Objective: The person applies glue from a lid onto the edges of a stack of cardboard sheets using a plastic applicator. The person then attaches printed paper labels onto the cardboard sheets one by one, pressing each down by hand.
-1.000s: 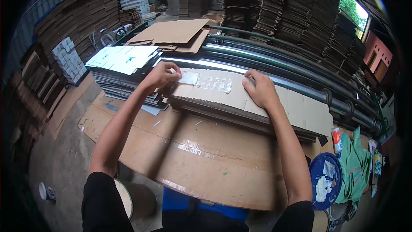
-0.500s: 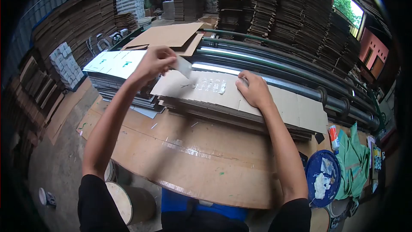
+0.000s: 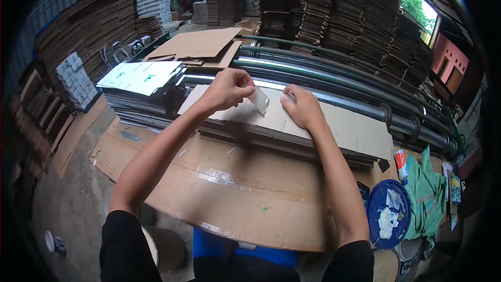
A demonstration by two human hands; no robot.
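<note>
In my left hand [image 3: 228,90], closed with thumb and fingers pinched, is a thin pale scraper [image 3: 257,98]. Its lower edge meets the top sheet of a long cardboard stack [image 3: 360,130], with a small lump of white paste [image 3: 266,105] at its side. My right hand [image 3: 303,108] sits just right of the scraper, its fingers curled at the far edge of the stack and the thumb on top. Further right, a blue round lid [image 3: 371,219] carries more white paste [image 3: 387,223].
A pile of printed white sheets [image 3: 138,75] stands left of the stack. Long metal rollers [image 3: 360,105] run behind it. Brown cardboard [image 3: 209,42] lies at the back. A red and white bottle [image 3: 401,164] and green cloth [image 3: 425,188] are at right.
My left hand has moved right with the scraper, across the patch of white paste toward my right hand. The right hand keeps its place on the stack. The view has shifted slightly.
</note>
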